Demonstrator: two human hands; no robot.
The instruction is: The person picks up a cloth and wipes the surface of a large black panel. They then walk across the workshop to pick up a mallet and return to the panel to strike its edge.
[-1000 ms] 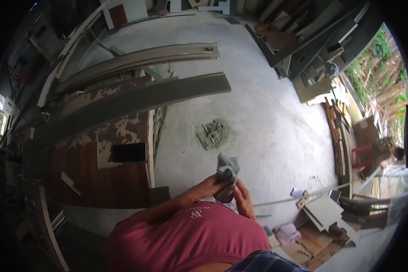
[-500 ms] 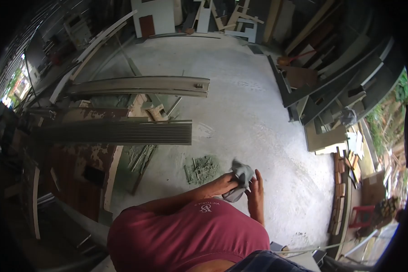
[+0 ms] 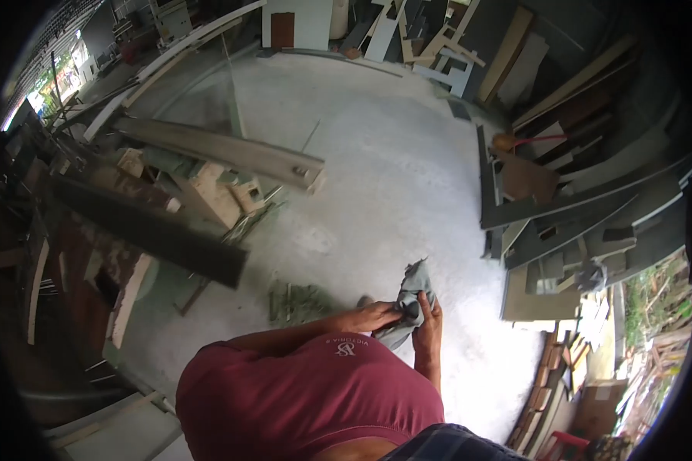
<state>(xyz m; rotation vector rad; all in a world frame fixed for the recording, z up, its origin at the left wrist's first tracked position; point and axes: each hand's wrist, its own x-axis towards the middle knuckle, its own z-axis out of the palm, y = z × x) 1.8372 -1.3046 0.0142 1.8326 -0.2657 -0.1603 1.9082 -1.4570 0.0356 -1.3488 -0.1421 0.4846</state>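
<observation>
A crumpled grey cloth [image 3: 417,286] is between my two hands, just in front of my maroon shirt. Its upper end stands up in a peak, and its lower part hangs between the hands; whether it is a rag or a glove I cannot make out. My left hand [image 3: 375,316] is closed on its left edge. On the other side, my right hand [image 3: 427,316] grips it with the thumb and fingers around the cloth. A small heap of scraps [image 3: 300,304] lies on the floor beyond my left forearm.
To the left, a long metal beam [image 3: 231,150] and a dark ribbed panel [image 3: 158,230] jut out over wood pieces. Boards and frames [image 3: 546,177] lean along the right side. A white panel [image 3: 315,23] stands at the back of the concrete floor [image 3: 369,169].
The view has turned, so the beam and ribbed panel now slant downward to the right. The cloth stretches taller between my hands, and my right fingers have closed around it.
</observation>
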